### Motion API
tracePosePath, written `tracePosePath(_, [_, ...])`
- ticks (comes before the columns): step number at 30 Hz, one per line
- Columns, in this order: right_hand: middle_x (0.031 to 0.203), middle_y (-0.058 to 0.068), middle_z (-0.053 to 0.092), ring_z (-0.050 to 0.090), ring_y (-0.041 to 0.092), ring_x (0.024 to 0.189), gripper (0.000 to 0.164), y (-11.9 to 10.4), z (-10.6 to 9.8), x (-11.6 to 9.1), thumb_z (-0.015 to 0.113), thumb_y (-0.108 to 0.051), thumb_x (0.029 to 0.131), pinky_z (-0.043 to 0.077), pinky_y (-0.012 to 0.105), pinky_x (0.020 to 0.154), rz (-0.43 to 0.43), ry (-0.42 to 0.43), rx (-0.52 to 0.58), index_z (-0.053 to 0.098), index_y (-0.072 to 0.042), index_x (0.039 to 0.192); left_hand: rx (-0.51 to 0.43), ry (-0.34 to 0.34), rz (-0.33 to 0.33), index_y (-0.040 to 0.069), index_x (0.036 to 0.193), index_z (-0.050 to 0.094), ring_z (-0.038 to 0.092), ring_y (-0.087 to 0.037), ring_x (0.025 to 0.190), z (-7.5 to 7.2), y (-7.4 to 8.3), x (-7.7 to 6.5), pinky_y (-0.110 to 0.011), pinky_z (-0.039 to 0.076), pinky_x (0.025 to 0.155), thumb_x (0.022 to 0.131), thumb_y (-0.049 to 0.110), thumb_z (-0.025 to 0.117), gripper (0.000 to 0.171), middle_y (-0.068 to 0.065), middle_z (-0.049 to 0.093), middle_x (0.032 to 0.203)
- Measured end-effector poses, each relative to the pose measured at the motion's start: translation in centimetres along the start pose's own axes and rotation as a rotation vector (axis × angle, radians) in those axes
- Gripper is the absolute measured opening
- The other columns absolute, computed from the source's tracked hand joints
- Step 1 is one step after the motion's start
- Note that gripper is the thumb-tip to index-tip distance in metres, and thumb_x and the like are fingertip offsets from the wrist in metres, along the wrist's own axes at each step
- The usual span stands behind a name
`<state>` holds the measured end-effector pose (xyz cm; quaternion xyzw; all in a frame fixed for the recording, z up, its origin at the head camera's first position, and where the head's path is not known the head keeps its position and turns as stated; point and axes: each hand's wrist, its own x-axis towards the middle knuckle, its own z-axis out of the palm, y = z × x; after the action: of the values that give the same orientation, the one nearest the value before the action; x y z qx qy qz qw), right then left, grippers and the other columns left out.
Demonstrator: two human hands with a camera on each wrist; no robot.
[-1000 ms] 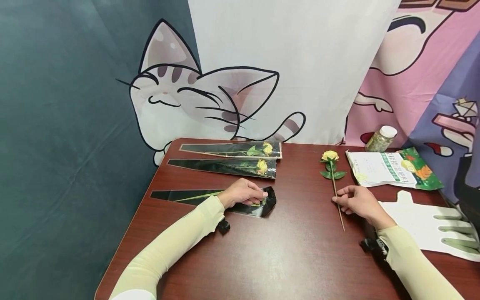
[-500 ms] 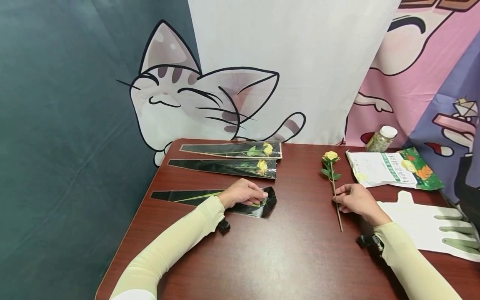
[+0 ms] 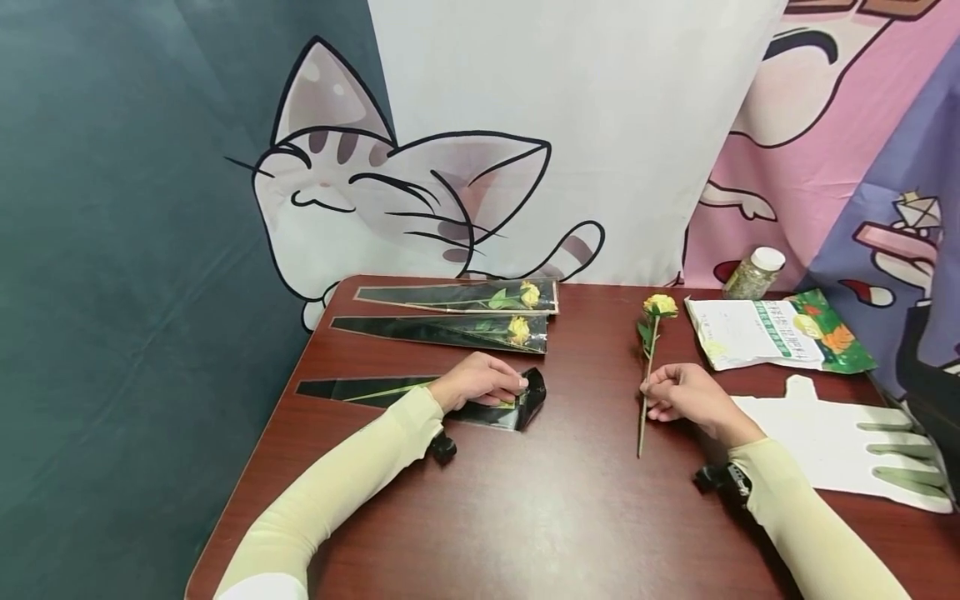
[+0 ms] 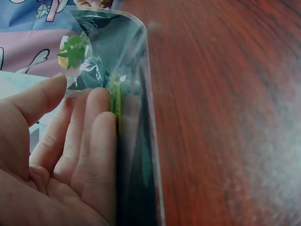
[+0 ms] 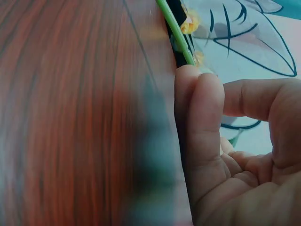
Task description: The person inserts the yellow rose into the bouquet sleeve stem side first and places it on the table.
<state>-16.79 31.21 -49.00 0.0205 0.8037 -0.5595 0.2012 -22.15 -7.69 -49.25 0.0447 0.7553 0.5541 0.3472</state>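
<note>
My left hand [image 3: 480,383] is over the wide end of a clear-and-black flower sleeve [image 3: 360,390] lying on the table, thumb and fingertips at the film near its mouth. In the left wrist view a thin yellow-green stem or strip [image 4: 116,106] runs beside the fingers. The sleeve's black end [image 3: 534,393] flares beyond the fingertips. To the right, my right hand [image 3: 686,398] pinches the stem of a single yellow rose [image 3: 660,306], bloom away from me. The green stem [image 5: 176,33] emerges above the pinching fingers in the right wrist view.
Two sleeves [image 3: 438,333], each with a yellow rose inside, lie toward the table's back. Further right are a printed packet [image 3: 772,332], a lidded jar [image 3: 752,275] and white-green gloves [image 3: 825,446]. A cat-print curtain [image 3: 585,108] hangs behind the table.
My right hand has moved left with the rose, and the stem's lower end has swung left. The left hand stays on its sleeve. The head view has shifted slightly.
</note>
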Motion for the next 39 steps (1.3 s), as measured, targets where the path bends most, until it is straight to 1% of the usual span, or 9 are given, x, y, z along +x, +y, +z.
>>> tracePosePath(2, [0.085,0.007,0.069,0.074,0.017,0.071,0.024,-0.4,0.4,0.1,0.059,-0.008,0.104,0.065,0.031,0.064,-0.013,-0.017,0.013,0.059,0.013,0.115,0.022,-0.006,0.006,0.017,0.109,0.084,0.080,-0.015,0.092,0.0,0.1,-0.1,-0.027,0.065,0.073,0.090,0.033,0.087,0.025,-0.003,0.083,0.105])
tracePosePath(5, [0.083,0.008,0.070,0.074,0.017,0.071,0.023,-1.0,1.2,0.4,0.062,-0.009,0.104,0.065,0.031,0.065,-0.028,-0.020,0.037,0.058,0.012,0.112,0.060,-0.016,0.021,0.018,0.109,0.085,0.080,-0.016,0.093,0.0,0.4,-0.2,-0.028,0.065,0.075,0.090,0.033,0.086,0.024,-0.002,0.083,0.105])
tracePosePath(9, [0.080,0.007,0.071,0.074,0.016,0.069,0.024,-1.9,2.1,1.2,0.066,-0.011,0.103,0.065,0.032,0.064,-0.066,-0.017,0.057,0.056,0.010,0.110,0.079,-0.019,0.034,0.015,0.108,0.084,0.079,-0.015,0.088,0.1,0.5,-0.2,-0.029,0.065,0.075,0.090,0.031,0.086,0.024,-0.003,0.082,0.101])
tracePosePath(15, [0.077,0.005,0.072,0.074,0.015,0.066,0.023,-3.3,3.7,2.6,0.067,-0.010,0.103,0.065,0.030,0.061,-0.110,0.013,0.093,0.057,0.010,0.109,0.017,-0.022,0.028,0.009,0.110,0.083,0.076,-0.011,0.077,0.7,0.5,-0.3,-0.026,0.065,0.070,0.093,0.023,0.083,0.022,-0.006,0.082,0.098])
tracePosePath(19, [0.077,0.005,0.073,0.074,0.014,0.065,0.021,-4.0,4.7,3.4,0.066,-0.010,0.103,0.065,0.029,0.061,-0.132,0.033,0.130,0.058,0.009,0.109,-0.011,-0.017,0.017,0.010,0.109,0.083,0.077,-0.012,0.079,1.0,0.5,-0.2,-0.025,0.065,0.069,0.093,0.024,0.084,0.021,-0.007,0.082,0.099])
tracePosePath(25, [0.078,0.005,0.073,0.074,0.014,0.064,0.021,-5.2,5.7,4.1,0.066,-0.010,0.104,0.064,0.028,0.060,-0.166,0.066,0.174,0.058,0.008,0.110,-0.023,0.002,0.009,0.012,0.110,0.083,0.080,-0.016,0.087,1.3,0.4,-0.2,-0.028,0.066,0.072,0.092,0.028,0.085,0.024,-0.007,0.083,0.103])
tracePosePath(30, [0.076,0.004,0.074,0.074,0.013,0.063,0.020,-6.1,6.4,4.5,0.065,-0.010,0.104,0.064,0.028,0.060,-0.182,0.080,0.213,0.056,0.006,0.110,-0.031,0.004,0.003,0.011,0.111,0.083,0.080,-0.015,0.086,1.4,0.2,-0.1,-0.026,0.066,0.071,0.093,0.028,0.083,0.025,-0.008,0.082,0.103])
tracePosePath(36, [0.076,0.003,0.075,0.073,0.011,0.062,0.020,-6.4,7.3,5.3,0.064,-0.011,0.106,0.063,0.027,0.058,-0.214,0.114,0.243,0.054,0.005,0.111,-0.032,0.007,0.020,0.009,0.111,0.083,0.080,-0.016,0.086,1.5,0.2,0.0,-0.027,0.066,0.071,0.092,0.028,0.084,0.027,-0.009,0.082,0.103])
tracePosePath(39, [0.076,0.004,0.075,0.073,0.012,0.061,0.019,-6.0,7.8,5.7,0.064,-0.011,0.106,0.063,0.026,0.057,-0.208,0.126,0.261,0.052,0.004,0.110,-0.035,0.010,0.016,0.008,0.110,0.082,0.080,-0.015,0.085,1.6,0.2,0.0,-0.028,0.066,0.072,0.092,0.027,0.084,0.026,-0.009,0.082,0.102])
